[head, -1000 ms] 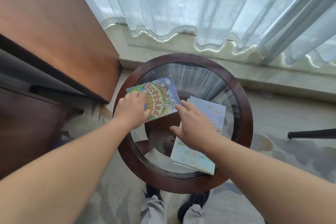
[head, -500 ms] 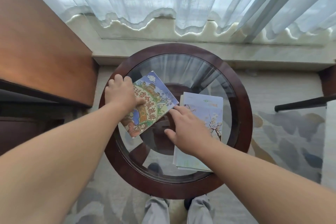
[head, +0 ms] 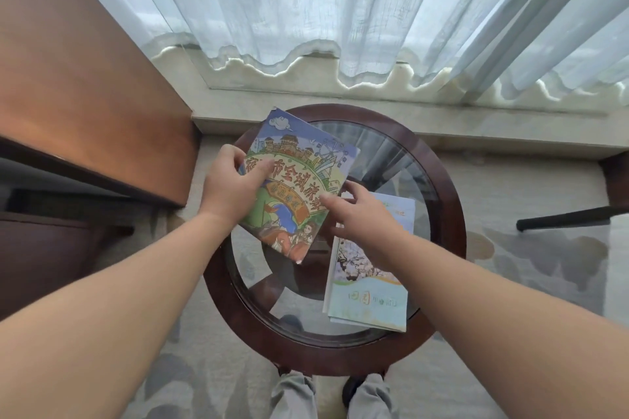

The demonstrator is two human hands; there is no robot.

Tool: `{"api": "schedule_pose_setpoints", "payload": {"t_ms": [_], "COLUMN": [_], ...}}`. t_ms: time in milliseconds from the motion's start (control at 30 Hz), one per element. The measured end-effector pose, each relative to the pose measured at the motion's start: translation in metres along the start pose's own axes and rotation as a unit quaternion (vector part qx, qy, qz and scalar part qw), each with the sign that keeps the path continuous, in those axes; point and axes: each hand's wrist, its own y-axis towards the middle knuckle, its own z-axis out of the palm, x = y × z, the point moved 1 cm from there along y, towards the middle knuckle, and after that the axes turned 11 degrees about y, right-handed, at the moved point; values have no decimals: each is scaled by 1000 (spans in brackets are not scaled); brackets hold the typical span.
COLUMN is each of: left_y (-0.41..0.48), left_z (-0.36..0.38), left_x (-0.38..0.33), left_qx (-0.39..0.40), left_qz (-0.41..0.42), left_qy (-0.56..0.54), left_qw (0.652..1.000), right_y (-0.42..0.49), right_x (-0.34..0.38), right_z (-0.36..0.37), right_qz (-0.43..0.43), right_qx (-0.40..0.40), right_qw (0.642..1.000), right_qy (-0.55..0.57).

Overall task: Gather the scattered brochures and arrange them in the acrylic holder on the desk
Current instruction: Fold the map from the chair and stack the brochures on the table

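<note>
A colourful illustrated brochure [head: 299, 180] is lifted off the round glass-topped side table [head: 446, 214]. My left hand [head: 235, 187] grips its left edge, thumb on the cover. My right hand [head: 360, 218] hovers over the table beside the brochure's right edge, fingers spread and relaxed, fingertips at that edge. A pale brochure stack [head: 371, 289] with a blossom tree picture lies flat on the glass to the right, partly under my right wrist. No acrylic holder is in view.
A wooden desk [head: 88, 85] stands at the left, close to the table rim. Sheer curtains [head: 340, 3] hang over a stone sill behind. A dark chair leg [head: 571, 219] crosses the patterned carpet at the right. My feet show below the table.
The colourful brochure lay flat under my left hand; now that hand has gripped it and raised it off the glass. My right hand came off the pale stack towards it.
</note>
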Motion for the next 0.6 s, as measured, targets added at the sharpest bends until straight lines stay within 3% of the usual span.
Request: {"api": "schedule_pose_setpoints", "payload": {"t_ms": [67,133,233,400,500,600], "left_y": [-14,-25,-37,-48,-49,-54], "left_z": [8,14,25,35,34,38], "left_x": [-8,-17,-28,-53,-66,-74], "left_qx": [14,17,25,-16,82,126], "left_qz": [-16,-18,6,53,-24,-17], "left_qy": [-53,-75,-52,9,-87,-148], "left_qw": [998,997,998,998,993,981], "right_y": [-4,-9,-22,-34,-38,-40], "right_x": [4,6,7,17,19,17], "right_z": [-8,-25,-45,-57,-67,-80], "right_qz": [-12,-34,-34,-42,-49,-63], "right_qx": [-11,-36,1,29,31,13], "right_qw": [997,998,999,990,988,987], "right_qy": [73,44,12,135,143,145]}}
